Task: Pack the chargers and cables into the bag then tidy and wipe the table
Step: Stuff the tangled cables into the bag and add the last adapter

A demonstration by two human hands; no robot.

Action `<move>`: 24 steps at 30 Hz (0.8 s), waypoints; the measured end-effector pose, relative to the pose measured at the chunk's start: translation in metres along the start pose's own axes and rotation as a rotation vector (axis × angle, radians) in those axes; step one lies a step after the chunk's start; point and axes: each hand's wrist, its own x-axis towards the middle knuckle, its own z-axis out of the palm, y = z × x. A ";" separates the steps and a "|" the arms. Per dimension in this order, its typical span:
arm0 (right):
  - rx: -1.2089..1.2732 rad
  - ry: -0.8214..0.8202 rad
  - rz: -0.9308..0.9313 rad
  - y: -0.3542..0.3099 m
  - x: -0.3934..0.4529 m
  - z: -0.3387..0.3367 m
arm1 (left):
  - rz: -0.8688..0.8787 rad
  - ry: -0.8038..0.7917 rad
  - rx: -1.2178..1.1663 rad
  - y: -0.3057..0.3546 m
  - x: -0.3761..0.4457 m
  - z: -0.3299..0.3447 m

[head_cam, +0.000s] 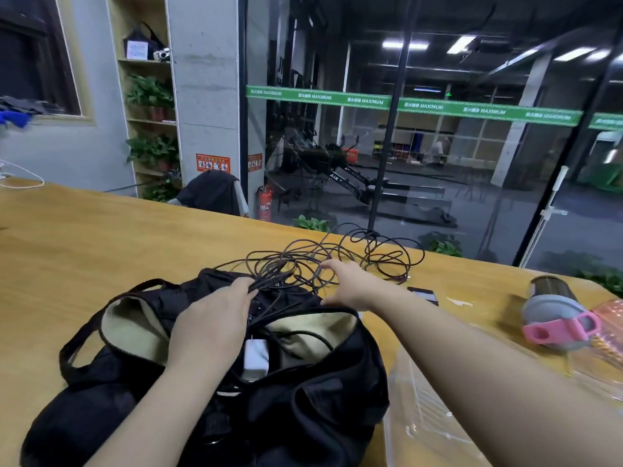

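Observation:
A black bag with a cream lining lies open on the wooden table in front of me. A white charger sits inside its opening. A long dark cable sprawls in loose loops just behind the bag, and part of it runs into the bag. My left hand grips a bunch of those strands over the bag's mouth. My right hand reaches past the bag's far rim with its fingers spread on the cable loops.
A grey bottle with a pink lid strap lies at the right beside pink packaging. Clear plastic wrapping covers the table right of the bag. A small black box sits behind my right arm. A white cable lies far left.

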 end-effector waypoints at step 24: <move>-0.224 -0.197 -0.044 -0.002 0.079 0.019 | -0.096 -0.196 0.071 -0.007 -0.007 0.031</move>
